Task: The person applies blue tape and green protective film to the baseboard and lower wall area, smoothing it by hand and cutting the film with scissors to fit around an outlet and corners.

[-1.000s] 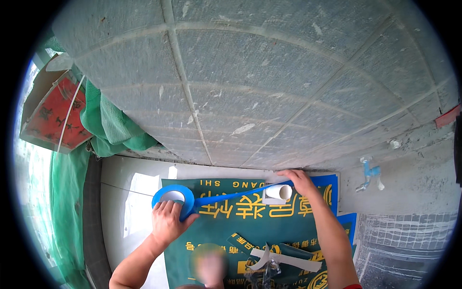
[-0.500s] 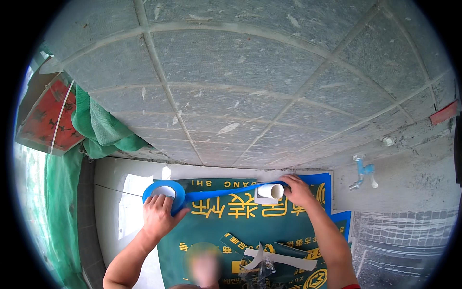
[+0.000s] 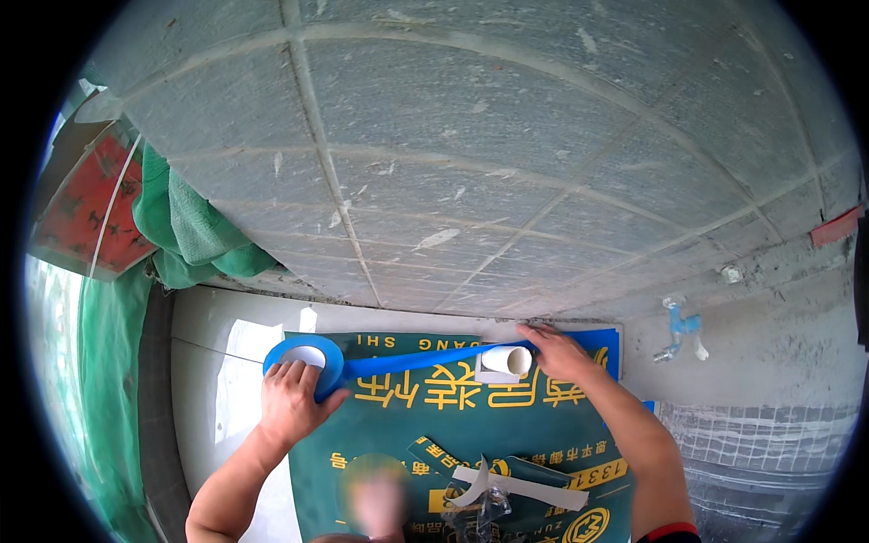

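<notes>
My left hand [image 3: 294,398] is closed on a roll of blue tape [image 3: 328,351] at the left of a green printed sheet [image 3: 362,425]. A blue strip [image 3: 412,360] stretches rightward from it to my right hand [image 3: 552,353], whose fingers are stretched out on the strip by the sheet's top edge. Just left of that hand a short white cylinder [image 3: 507,360] lies on a small pale square. Blue sheeting [image 3: 606,353] shows at the right. Lower down lie white strips [image 3: 552,493] and crumpled clear plastic [image 3: 489,511].
The green sheet is on a white surface [image 3: 208,362] below a grey tiled wall [image 3: 453,136]. At left are a red-faced box [image 3: 86,204] and green netting [image 3: 109,380]. A blue tap [image 3: 683,326] sticks out at right. A blurred shape [image 3: 371,498] sits at lower centre.
The view has shifted, so both hands and the sheet appear slightly further left. My right hand's fingers, curled half a second ago, reach further toward the upper left. My left hand still holds the roll.
</notes>
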### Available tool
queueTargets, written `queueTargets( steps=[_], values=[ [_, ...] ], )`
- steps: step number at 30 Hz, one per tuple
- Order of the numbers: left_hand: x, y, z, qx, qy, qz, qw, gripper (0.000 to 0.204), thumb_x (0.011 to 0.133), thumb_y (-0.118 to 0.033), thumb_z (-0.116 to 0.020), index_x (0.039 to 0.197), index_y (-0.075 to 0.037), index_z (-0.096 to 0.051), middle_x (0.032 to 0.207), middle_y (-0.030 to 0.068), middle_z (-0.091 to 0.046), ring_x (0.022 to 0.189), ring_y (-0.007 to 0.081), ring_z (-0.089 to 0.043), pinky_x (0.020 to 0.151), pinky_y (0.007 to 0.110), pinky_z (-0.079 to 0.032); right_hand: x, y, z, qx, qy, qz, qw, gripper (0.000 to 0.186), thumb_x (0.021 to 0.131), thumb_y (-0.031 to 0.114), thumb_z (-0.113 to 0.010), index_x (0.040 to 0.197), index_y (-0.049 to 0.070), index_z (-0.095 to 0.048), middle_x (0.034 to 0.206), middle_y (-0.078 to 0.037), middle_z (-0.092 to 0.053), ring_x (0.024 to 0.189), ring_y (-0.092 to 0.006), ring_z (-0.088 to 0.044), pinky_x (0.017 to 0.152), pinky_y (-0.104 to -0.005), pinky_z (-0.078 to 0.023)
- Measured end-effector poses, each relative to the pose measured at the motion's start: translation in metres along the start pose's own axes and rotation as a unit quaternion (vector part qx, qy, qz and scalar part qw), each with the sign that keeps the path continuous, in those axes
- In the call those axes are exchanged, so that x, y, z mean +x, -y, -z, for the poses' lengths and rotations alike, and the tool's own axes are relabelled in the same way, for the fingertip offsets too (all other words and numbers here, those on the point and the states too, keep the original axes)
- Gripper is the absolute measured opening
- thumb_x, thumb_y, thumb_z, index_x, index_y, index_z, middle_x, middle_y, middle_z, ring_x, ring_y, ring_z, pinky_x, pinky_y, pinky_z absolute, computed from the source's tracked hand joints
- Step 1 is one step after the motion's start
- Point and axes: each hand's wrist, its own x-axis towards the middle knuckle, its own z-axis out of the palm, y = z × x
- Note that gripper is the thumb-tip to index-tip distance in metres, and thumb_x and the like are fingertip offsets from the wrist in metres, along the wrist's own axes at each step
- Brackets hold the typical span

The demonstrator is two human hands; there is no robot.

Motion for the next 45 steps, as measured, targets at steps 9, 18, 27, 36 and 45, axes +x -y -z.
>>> queueTargets(
  steps=[9, 18, 27, 36, 45],
  values=[
    [0.021, 0.009, 0.007, 0.018, -0.007, -0.014, 1.000, 0.048, 0.073, -0.045, -0.086, 0.084, -0.006, -0.061, 0.076, 0.0108, -0.060, 0.071, 0.0328, -0.063, 0.069, 0.044, -0.050, 0.028, 0.031, 0.008, 0.082, 0.003, 0.122, 0.989, 0.068, 0.090, 0.005, -0.066, 0.153, 0.018, -0.044, 0.155, -0.010, -0.049, 0.144, -0.0331, -0.044, 0.121, -0.0450, -0.036],
    [0.027, 0.013, 0.004, 0.024, -0.003, -0.012, 1.000, 0.048, 0.073, -0.044, -0.087, 0.082, -0.005, -0.061, 0.076, 0.0122, -0.063, 0.071, 0.0334, -0.065, 0.072, 0.045, -0.051, 0.010, 0.010, 0.012, -0.006, 0.044, 0.020, 0.999, 0.078, 0.087, -0.005, -0.060, 0.157, 0.021, -0.037, 0.156, -0.011, -0.048, 0.144, -0.0360, -0.043, 0.119, -0.0450, -0.038],
    [0.027, 0.013, 0.004, 0.010, -0.003, -0.012, 1.000, 0.047, 0.072, -0.043, -0.087, 0.081, -0.005, -0.060, 0.076, 0.0127, -0.064, 0.072, 0.0340, -0.066, 0.072, 0.045, -0.052, 0.033, 0.025, 0.012, 0.046, 0.073, 0.088, 0.992, 0.080, 0.088, 0.001, -0.067, 0.158, 0.020, -0.034, 0.158, -0.011, -0.046, 0.144, -0.0336, -0.044, 0.119, -0.0424, -0.039],
    [0.029, 0.014, 0.005, 0.005, -0.002, -0.004, 1.000, 0.047, 0.071, -0.042, -0.088, 0.078, -0.004, -0.061, 0.076, 0.0135, -0.065, 0.072, 0.0348, -0.066, 0.072, 0.045, -0.052, -0.016, -0.012, 0.024, -0.003, 0.092, -0.075, 0.993, 0.089, 0.083, -0.016, -0.050, 0.161, 0.021, -0.028, 0.162, -0.014, -0.039, 0.148, -0.0322, -0.039, 0.121, -0.0416, -0.036],
    [0.026, 0.017, 0.007, 0.000, 0.003, -0.003, 1.000, 0.047, 0.072, -0.043, -0.087, 0.079, -0.003, -0.062, 0.078, 0.0142, -0.065, 0.075, 0.0351, -0.067, 0.073, 0.045, -0.052, -0.030, -0.018, 0.014, 0.095, -0.028, -0.118, 0.988, 0.076, 0.087, -0.007, -0.051, 0.156, 0.021, -0.040, 0.156, -0.016, -0.045, 0.140, -0.0370, -0.047, 0.113, -0.0436, -0.044]
  ],
)
